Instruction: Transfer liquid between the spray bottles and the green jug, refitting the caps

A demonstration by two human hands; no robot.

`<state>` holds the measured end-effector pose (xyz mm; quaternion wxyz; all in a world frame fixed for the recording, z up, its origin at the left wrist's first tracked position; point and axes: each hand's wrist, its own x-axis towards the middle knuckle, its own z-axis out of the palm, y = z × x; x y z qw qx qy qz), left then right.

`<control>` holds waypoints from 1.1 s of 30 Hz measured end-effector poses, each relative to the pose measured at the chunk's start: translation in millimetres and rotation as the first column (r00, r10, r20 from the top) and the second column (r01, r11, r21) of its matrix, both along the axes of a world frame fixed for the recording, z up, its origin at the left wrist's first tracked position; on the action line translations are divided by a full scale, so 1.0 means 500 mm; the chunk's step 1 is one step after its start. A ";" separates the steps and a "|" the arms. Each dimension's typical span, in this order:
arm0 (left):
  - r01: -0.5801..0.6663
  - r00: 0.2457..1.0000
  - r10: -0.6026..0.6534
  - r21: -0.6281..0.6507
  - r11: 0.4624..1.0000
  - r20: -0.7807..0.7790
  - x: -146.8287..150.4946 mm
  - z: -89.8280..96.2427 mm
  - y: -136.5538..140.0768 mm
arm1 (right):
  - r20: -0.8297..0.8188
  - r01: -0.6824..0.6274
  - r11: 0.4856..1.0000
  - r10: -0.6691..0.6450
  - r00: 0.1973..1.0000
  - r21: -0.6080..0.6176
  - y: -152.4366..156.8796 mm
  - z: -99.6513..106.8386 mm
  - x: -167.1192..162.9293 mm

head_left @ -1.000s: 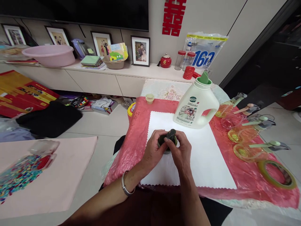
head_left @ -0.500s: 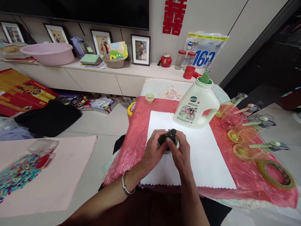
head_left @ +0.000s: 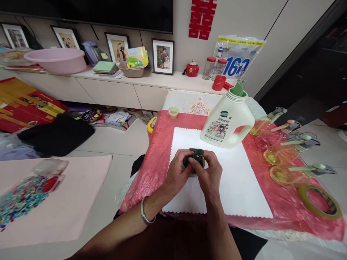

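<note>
Both of my hands are closed around a dark pump bottle (head_left: pixel 197 157) above the white sheet (head_left: pixel 238 187). My left hand (head_left: pixel 177 169) wraps its left side, while my right hand (head_left: pixel 208 171) grips the right side with the thumb over the top. The black pump head points to the left; most of the bottle's body is hidden by my fingers. Just beyond stands a large white detergent jug (head_left: pixel 226 121), uncapped, with a green spout. A small pale cup (head_left: pixel 173 112) is on the red plastic cover (head_left: pixel 159 144) at the far left.
Several clear pump bottles (head_left: pixel 282 176) lie along the right of the table, near a roll of tape (head_left: pixel 319 202). To the left, a pink board (head_left: pixel 81 202) carries colourful beads (head_left: pixel 24 198). Behind, a low cabinet holds frames, a pink basin (head_left: pixel 55 61) and jars.
The pump head has turned, its nozzle swinging from lower left to point more directly left and away. My right hand has shifted slightly right. The view has moved a little.
</note>
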<state>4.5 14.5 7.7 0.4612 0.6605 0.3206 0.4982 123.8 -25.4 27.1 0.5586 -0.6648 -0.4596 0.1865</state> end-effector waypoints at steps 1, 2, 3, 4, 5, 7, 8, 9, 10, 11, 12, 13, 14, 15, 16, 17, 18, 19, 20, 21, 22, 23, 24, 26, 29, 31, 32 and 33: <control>0.001 1.000 -0.001 0.007 1.000 0.001 0.000 0.001 0.000 | -0.006 0.004 1.000 -0.004 1.000 -0.007 0.000 0.001 -0.001; 0.002 1.000 -0.002 0.012 1.000 0.003 0.000 0.001 0.001 | -0.009 0.004 1.000 -0.004 1.000 -0.014 0.000 0.003 -0.001; 0.003 1.000 -0.003 0.015 1.000 0.003 0.000 0.001 0.001 | -0.008 0.000 1.000 0.000 1.000 -0.021 -0.001 0.005 -0.001; 0.004 1.000 -0.004 0.017 1.000 0.003 0.000 0.000 0.001 | -0.006 -0.011 1.000 0.011 1.000 -0.028 -0.002 0.008 -0.001; 0.004 1.000 -0.004 0.017 1.000 0.005 0.000 0.000 0.001 | 0.002 -0.029 0.999 0.029 1.000 -0.034 -0.004 0.011 0.000; 0.009 1.000 -0.009 0.020 1.000 0.006 0.000 -0.002 0.002 | 0.047 -0.078 0.996 0.079 0.996 -0.033 -0.008 0.016 0.001; 0.011 1.000 -0.011 0.020 1.000 0.006 -0.001 -0.002 0.002 | 0.075 -0.100 0.995 0.102 0.992 -0.025 -0.010 0.017 0.002; 0.012 1.000 -0.012 0.019 1.000 0.005 -0.001 -0.002 0.002 | 0.101 -0.115 0.993 0.116 0.988 -0.015 -0.011 0.017 0.003; 0.011 1.000 -0.011 0.016 1.000 0.004 -0.001 -0.002 0.002 | 0.121 -0.123 0.992 0.122 0.985 -0.003 -0.012 0.017 0.003; 0.010 1.000 -0.010 0.013 1.000 0.001 -0.001 -0.002 0.002 | 0.132 -0.124 0.992 0.122 0.984 0.007 -0.012 0.016 0.004; 0.009 1.000 -0.009 0.012 1.000 -0.001 -0.002 -0.001 0.002 | 0.132 -0.120 0.993 0.117 0.984 0.012 -0.011 0.016 0.004; 0.007 1.000 -0.007 0.012 1.000 -0.002 -0.002 -0.001 0.002 | 0.126 -0.113 0.994 0.110 0.986 0.012 -0.010 0.015 0.003; 0.006 1.000 -0.006 0.014 1.000 -0.002 -0.002 -0.001 0.002 | 0.117 -0.103 0.995 0.101 0.988 0.009 -0.009 0.015 0.002; 0.005 1.000 -0.005 0.015 1.000 -0.001 -0.003 -0.001 0.002 | 0.105 -0.090 0.996 0.089 0.991 0.003 -0.009 0.015 0.001; 0.004 1.000 -0.004 0.017 1.000 -0.001 -0.004 -0.002 0.001 | 0.089 -0.074 0.997 0.074 0.993 -0.005 -0.008 0.015 0.000; 0.003 1.000 -0.003 0.016 1.000 -0.002 -0.004 -0.002 0.001 | 0.073 -0.056 0.998 0.056 0.996 -0.012 -0.008 0.015 -0.001; 0.002 1.000 -0.002 0.014 1.000 -0.005 -0.004 -0.003 0.000 | 0.059 -0.040 0.999 0.041 0.997 -0.017 -0.008 0.016 -0.001; 0.001 1.000 -0.001 0.014 1.000 -0.006 -0.005 -0.004 0.000 | 0.050 -0.028 0.999 0.029 0.998 -0.020 -0.008 0.016 -0.002; 0.001 1.000 -0.001 0.016 1.000 -0.008 -0.004 -0.004 -0.001 | 0.044 -0.017 1.000 0.018 0.999 -0.020 -0.007 0.015 -0.002; -0.001 1.000 0.001 0.019 1.000 -0.010 -0.004 -0.005 -0.001 | 0.041 -0.009 1.000 0.010 0.999 -0.018 -0.007 0.015 -0.003; -0.003 1.000 0.003 0.023 1.000 -0.011 -0.004 -0.005 -0.001 | 0.039 -0.003 1.000 0.003 0.999 -0.017 -0.006 0.014 -0.003; -0.005 1.000 0.005 0.026 1.000 -0.012 -0.003 -0.005 -0.001 | 0.035 0.003 1.000 -0.003 0.999 -0.016 -0.005 0.014 -0.003; -0.006 1.000 0.006 0.029 1.000 -0.012 -0.003 -0.004 0.000 | 0.031 0.008 1.000 -0.008 0.999 -0.016 -0.004 0.013 -0.004; -0.003 1.000 0.004 0.031 1.000 -0.016 -0.003 -0.002 0.002 | 0.026 0.012 1.000 -0.012 1.000 -0.013 -0.003 0.013 -0.005; 0.032 0.999 -0.032 0.021 0.999 -0.040 -0.008 0.000 0.008 | 0.029 0.003 1.000 -0.002 1.000 -0.005 -0.003 0.014 -0.006; 0.070 0.995 -0.069 0.005 0.998 -0.070 -0.014 -0.003 0.012 | 0.036 -0.006 1.000 0.006 0.999 -0.001 -0.005 0.015 -0.006; 0.086 0.993 -0.086 -0.003 0.996 -0.087 -0.016 -0.005 0.013 | 0.040 -0.009 1.000 0.009 0.999 0.001 -0.006 0.015 -0.005; 0.100 0.990 -0.101 -0.010 0.995 -0.103 -0.019 -0.008 0.014 | 0.044 -0.010 1.000 0.009 0.999 0.004 -0.007 0.014 -0.005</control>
